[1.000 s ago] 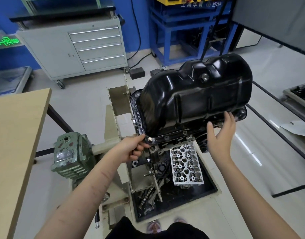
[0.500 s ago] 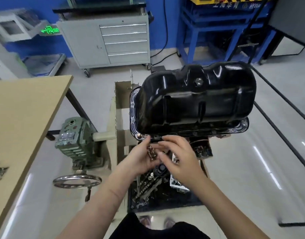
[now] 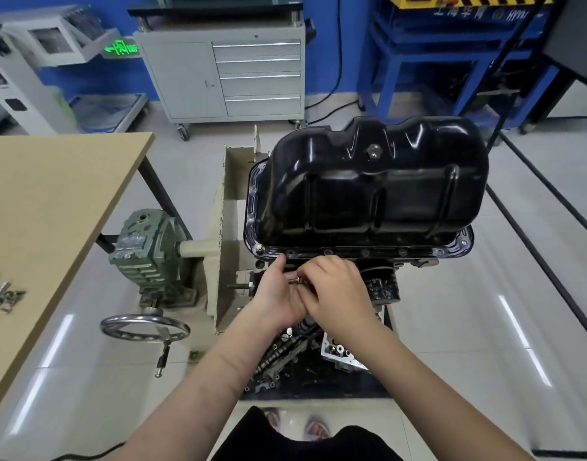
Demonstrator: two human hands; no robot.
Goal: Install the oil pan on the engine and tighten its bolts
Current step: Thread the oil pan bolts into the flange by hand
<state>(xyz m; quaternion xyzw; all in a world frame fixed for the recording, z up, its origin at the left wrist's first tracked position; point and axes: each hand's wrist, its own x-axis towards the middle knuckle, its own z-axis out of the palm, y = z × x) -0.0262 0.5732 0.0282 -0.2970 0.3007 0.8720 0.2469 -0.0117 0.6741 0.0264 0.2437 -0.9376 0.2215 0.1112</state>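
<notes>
The glossy black oil pan point(image 3: 375, 184) sits on the engine point(image 3: 381, 287), its flange point(image 3: 361, 252) facing me with several bolt holes along the near edge. One bolt point(image 3: 259, 246) stands in the flange's near left corner. Just below the flange my two hands meet. My left hand point(image 3: 278, 294) is cupped and holds loose bolts point(image 3: 297, 280). My right hand point(image 3: 338, 294) lies over it, its fingertips pinching at those bolts. How many bolts lie in the palm is hidden.
A wooden table point(image 3: 52, 207) stands at the left with small hardware point(image 3: 3, 297) on its edge. The green gearbox point(image 3: 145, 247) and handwheel point(image 3: 145, 327) of the engine stand are at the left. Engine parts point(image 3: 285, 357) lie in the tray below. A grey drawer cabinet point(image 3: 225, 74) stands behind.
My right hand left the pan's right flange and came to my left hand, which dropped from the flange corner. The camera view shifted left and settled; the hands stay together at the bolts.
</notes>
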